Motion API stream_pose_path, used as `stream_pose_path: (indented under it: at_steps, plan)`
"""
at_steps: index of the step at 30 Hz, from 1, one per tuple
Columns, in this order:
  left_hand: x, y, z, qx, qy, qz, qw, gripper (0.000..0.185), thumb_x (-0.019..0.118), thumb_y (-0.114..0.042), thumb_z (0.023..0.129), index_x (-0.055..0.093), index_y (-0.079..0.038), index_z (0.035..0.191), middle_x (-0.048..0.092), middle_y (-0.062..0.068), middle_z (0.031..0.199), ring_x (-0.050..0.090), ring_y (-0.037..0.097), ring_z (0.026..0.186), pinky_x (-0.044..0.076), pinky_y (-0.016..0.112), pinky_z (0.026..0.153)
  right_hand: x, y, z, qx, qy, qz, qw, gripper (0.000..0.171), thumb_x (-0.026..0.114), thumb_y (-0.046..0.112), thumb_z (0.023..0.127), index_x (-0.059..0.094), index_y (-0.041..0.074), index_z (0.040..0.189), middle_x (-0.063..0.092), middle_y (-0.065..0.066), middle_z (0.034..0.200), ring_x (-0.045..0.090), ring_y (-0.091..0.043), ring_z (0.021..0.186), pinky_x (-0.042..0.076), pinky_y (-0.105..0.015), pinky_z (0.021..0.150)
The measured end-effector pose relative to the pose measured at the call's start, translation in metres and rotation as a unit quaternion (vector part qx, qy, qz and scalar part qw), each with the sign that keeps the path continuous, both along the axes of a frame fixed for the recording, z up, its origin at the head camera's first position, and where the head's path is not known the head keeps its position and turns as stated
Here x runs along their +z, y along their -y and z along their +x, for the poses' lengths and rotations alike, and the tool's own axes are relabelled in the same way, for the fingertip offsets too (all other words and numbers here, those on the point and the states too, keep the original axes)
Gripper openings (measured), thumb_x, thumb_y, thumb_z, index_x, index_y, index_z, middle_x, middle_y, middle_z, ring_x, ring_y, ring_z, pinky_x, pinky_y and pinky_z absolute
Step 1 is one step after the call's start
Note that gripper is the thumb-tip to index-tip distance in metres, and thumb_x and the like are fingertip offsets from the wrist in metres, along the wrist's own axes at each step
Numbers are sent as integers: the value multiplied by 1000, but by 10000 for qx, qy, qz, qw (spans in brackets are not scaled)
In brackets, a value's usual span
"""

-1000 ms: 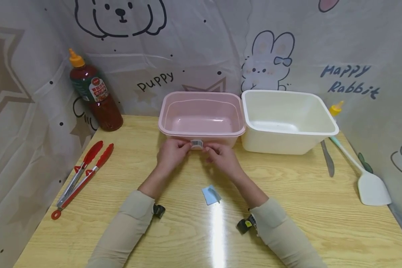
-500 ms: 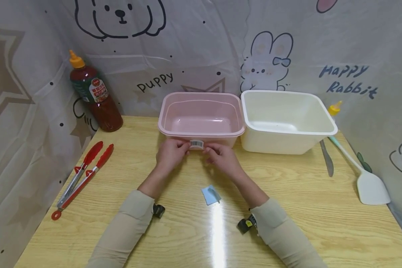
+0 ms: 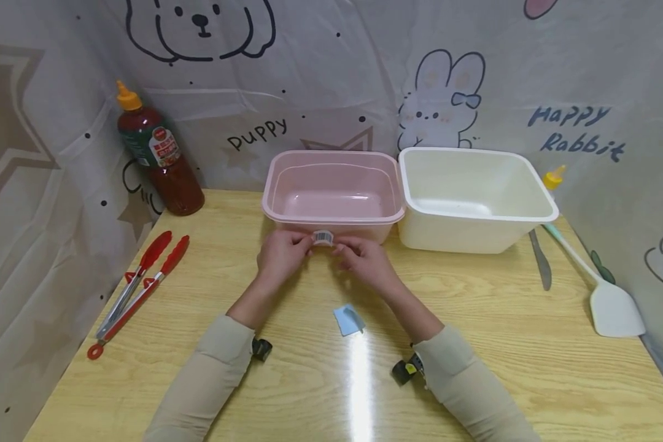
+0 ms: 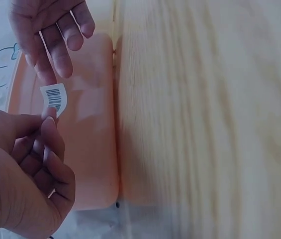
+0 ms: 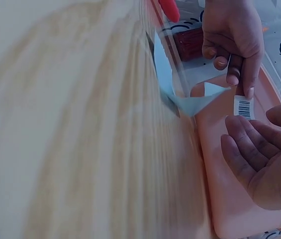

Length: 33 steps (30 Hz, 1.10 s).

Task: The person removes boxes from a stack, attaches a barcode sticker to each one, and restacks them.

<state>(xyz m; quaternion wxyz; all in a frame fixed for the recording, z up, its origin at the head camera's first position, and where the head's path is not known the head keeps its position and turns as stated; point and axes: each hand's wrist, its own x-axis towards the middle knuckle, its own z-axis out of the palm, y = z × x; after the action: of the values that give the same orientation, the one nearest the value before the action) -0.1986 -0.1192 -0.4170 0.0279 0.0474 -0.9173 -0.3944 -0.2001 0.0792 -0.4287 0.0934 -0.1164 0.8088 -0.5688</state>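
A small white barcode sticker [image 3: 323, 237] is held upright in front of the pink plastic tub [image 3: 334, 219], slightly bowed. My left hand [image 3: 279, 258] pinches one end of it between thumb and index finger, which the left wrist view shows from close up. At the other end, my right hand [image 3: 368, 261] touches the sticker with its index fingertip. The right wrist view shows that hand's thumb held apart and its fingers loosely bent. On the table between the forearms lies a folded piece of light blue paper [image 3: 347, 320].
A white bin [image 3: 454, 236] stands right beside the tub. Red-tipped tongs [image 3: 138, 294] and a red sauce bottle [image 3: 162, 159] are on the left. To the right lie a knife [image 3: 540, 261] and a white spatula [image 3: 616, 309], with a yellow-capped bottle [image 3: 553, 178] partly hidden behind the bin.
The sticker looks more bowed than half a second ago, its ends slightly closer together. Both hands stay almost where they were; nothing else has moved on the table.
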Motion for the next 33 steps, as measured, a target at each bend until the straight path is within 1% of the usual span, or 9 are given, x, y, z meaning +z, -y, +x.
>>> stream_pose_path:
  at_steps: [6,10,15,19,21,24,29,33]
  plan:
    - [-1,5,1,0,-13,-49,10000,35,64,-42,96,81,-16,79,74,-1,72,54,15,60,37,34,57,0,4,-1,95,-50,32,9999,33,53,16,104,66,3,132,73,-20,113,73,-39,86,63,-43,77]
    - [-1,8,1,-6,36,-1,10000,33,65,-43,96,82,-18,84,75,0,74,53,14,58,38,34,56,-1,6,-2,129,-56,51,9999,34,53,17,104,65,3,132,73,-21,114,73,-39,86,63,-43,78]
    - [1,10,1,-28,27,122,9999,31,66,-43,95,83,-18,90,75,-4,72,53,11,55,38,32,55,0,7,-2,136,-88,-44,9999,34,53,15,104,64,2,133,72,-24,114,72,-42,87,62,-46,79]
    - [4,10,2,-19,-69,228,9997,35,66,-45,96,83,-16,87,73,-3,69,51,12,55,36,32,54,4,7,-1,116,-178,-133,9997,34,53,15,104,64,1,133,71,-26,113,72,-44,87,62,-49,79]
    - [6,9,2,-20,-119,311,9994,36,65,-45,96,82,-15,87,73,0,70,51,13,55,35,32,54,7,7,0,70,-242,-145,9996,33,53,15,105,65,2,133,72,-25,112,72,-44,87,62,-49,79]
    - [8,6,1,-11,-231,492,9985,32,67,-44,96,83,-16,91,76,3,74,52,12,56,34,30,53,8,5,0,-12,-331,-183,9993,33,53,15,105,66,3,132,72,-24,112,72,-42,87,61,-49,80]
    - [7,3,-2,-94,-458,753,9961,27,71,-37,95,83,-13,92,76,7,75,55,8,55,37,25,51,9,3,-1,-120,-391,-296,9987,31,53,14,104,66,1,130,71,-25,111,72,-40,86,61,-53,81]
    - [6,0,-6,-158,-593,870,9943,27,71,-33,95,83,-9,90,75,8,73,54,7,54,38,23,50,10,1,-1,-162,-340,-429,9984,31,54,15,105,67,0,129,70,-27,110,72,-43,86,60,-55,83]
